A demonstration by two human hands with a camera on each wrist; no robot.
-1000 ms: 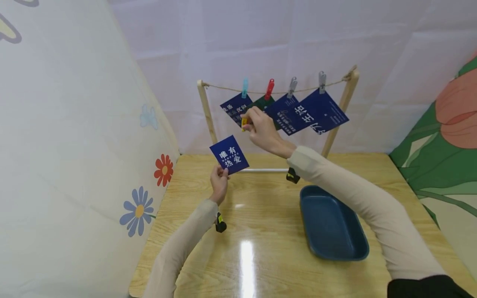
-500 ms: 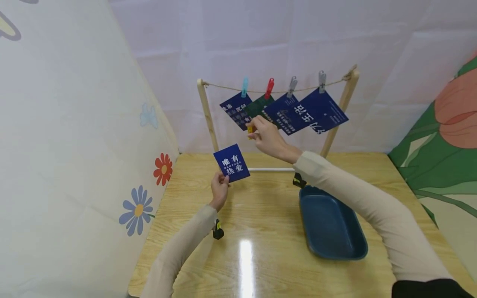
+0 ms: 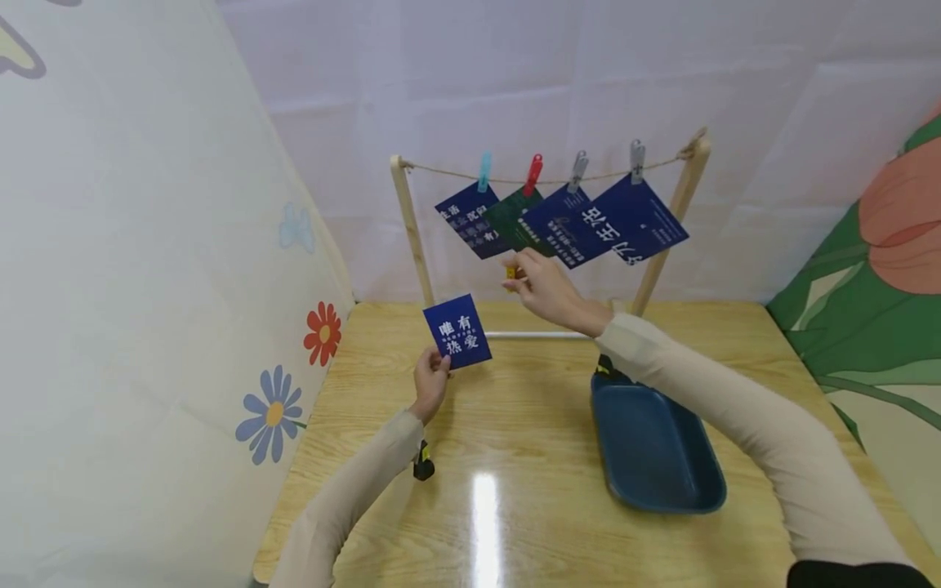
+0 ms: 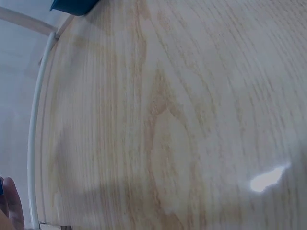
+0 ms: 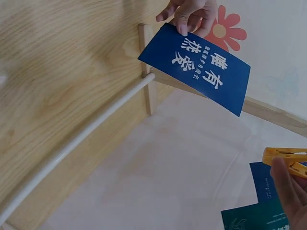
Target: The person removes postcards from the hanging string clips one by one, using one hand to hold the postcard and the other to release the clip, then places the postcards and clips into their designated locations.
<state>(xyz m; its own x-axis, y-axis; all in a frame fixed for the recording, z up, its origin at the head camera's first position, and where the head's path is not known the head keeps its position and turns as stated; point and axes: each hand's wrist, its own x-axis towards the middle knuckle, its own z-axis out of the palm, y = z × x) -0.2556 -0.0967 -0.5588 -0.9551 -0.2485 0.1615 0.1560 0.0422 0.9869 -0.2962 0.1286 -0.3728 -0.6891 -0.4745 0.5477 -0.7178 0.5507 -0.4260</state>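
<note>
In the head view my left hand (image 3: 430, 382) pinches a blue card (image 3: 457, 333) with white characters by its lower left corner, in front of the rack's left post. My right hand (image 3: 547, 287) holds a yellow clothespin (image 3: 510, 278) between thumb and fingers, below the hanging cards. The right wrist view shows the same clothespin (image 5: 284, 157) apart from the card (image 5: 199, 69). On the twine (image 3: 507, 180) hang several cards: one blue card (image 3: 470, 219) under a light blue clip (image 3: 484, 171), a green card (image 3: 515, 219) under a red clip (image 3: 532, 174), and blue ones under grey clips (image 3: 577, 171).
The wooden rack's left post (image 3: 412, 229) and right post (image 3: 680, 208) stand at the back of the wooden table (image 3: 529, 457). A white rod (image 3: 540, 335) joins them low down. A dark blue tray (image 3: 657, 449) lies at the right. A white cloth hangs behind.
My right hand has moved down and to the right with the yellow clothespin, away from the leftmost hanging card. My left hand has lowered the blue card and turned it more upright.
</note>
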